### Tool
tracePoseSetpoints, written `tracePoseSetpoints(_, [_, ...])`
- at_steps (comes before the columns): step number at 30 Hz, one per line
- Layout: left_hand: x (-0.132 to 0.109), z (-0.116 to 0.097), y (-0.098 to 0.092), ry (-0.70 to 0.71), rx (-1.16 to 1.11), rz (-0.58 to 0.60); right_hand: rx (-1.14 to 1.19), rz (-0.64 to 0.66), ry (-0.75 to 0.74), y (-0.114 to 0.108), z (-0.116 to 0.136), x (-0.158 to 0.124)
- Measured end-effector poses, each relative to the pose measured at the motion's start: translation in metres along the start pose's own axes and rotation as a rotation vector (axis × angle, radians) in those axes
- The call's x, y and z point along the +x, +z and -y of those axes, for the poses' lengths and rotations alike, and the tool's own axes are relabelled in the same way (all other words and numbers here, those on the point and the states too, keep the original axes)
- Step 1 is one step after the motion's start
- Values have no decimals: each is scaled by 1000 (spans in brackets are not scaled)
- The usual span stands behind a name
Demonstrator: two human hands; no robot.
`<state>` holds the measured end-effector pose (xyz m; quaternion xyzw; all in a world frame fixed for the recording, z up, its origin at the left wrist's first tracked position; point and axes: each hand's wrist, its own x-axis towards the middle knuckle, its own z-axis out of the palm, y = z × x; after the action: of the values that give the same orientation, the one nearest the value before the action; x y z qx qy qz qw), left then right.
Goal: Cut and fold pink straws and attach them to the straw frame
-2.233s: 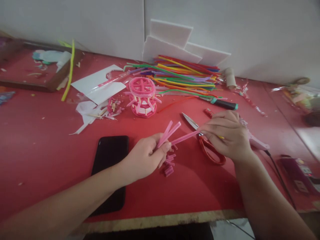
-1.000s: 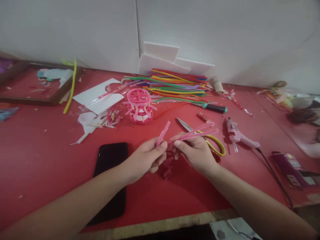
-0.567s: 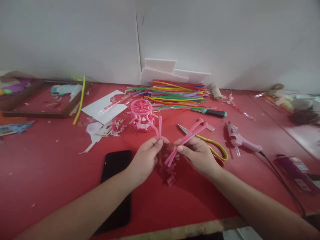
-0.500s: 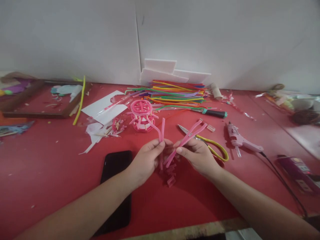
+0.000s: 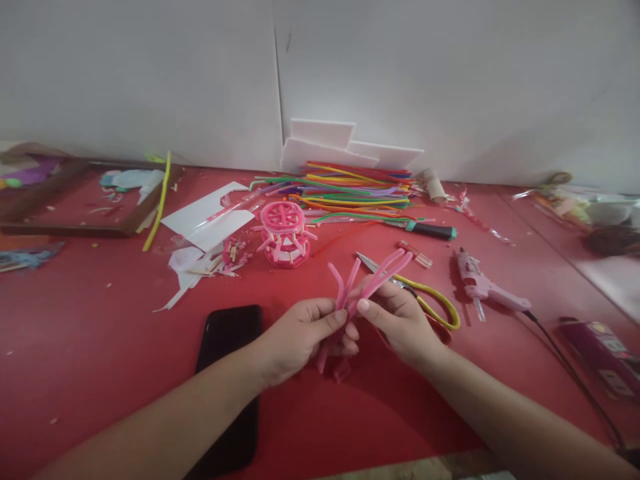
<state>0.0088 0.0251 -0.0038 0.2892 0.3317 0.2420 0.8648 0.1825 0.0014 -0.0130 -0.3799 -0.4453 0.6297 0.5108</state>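
My left hand (image 5: pixel 305 333) and my right hand (image 5: pixel 400 320) meet over the red table (image 5: pixel 100 320), both pinched on a bunch of pink straw pieces (image 5: pixel 367 283) that fan upward between the fingers. Short pink offcuts (image 5: pixel 340 367) lie on the table just below the hands. Behind them stands a small round pink straw model (image 5: pixel 285 233). Scissors with yellow and red handles (image 5: pixel 425 303) lie under and right of my right hand.
A black phone (image 5: pixel 230 347) lies under my left forearm. A pink glue gun (image 5: pixel 483 287) with its cord lies right. Several coloured straws (image 5: pixel 350 193), white foam boards (image 5: pixel 345 143), a marker (image 5: pixel 430 230), paper scraps (image 5: pixel 210 220) and a wooden tray (image 5: pixel 75 200) sit at the back.
My right hand left the scissors and took up pink straw pieces. Both hands then came together, and the two bunches are now held as one between them.
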Motion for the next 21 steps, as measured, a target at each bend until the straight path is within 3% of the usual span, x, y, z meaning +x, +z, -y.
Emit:
tracePoseSetpoints(5, [-1, -3, 2, -79, -12, -15, -23, -103, 52, -5, 0, 0])
tracePoseSetpoints(12, [-1, 1, -4, -43, 34, 154, 39, -33, 190, -1, 1, -4])
tracePoseSetpoints(18, [-1, 3, -4, 7, -4, 214, -141, -11, 40, 5, 0, -11])
tracePoseSetpoints(21, [2, 1, -5, 71, -121, 138, -433, -144, -246, 2, -2, -14])
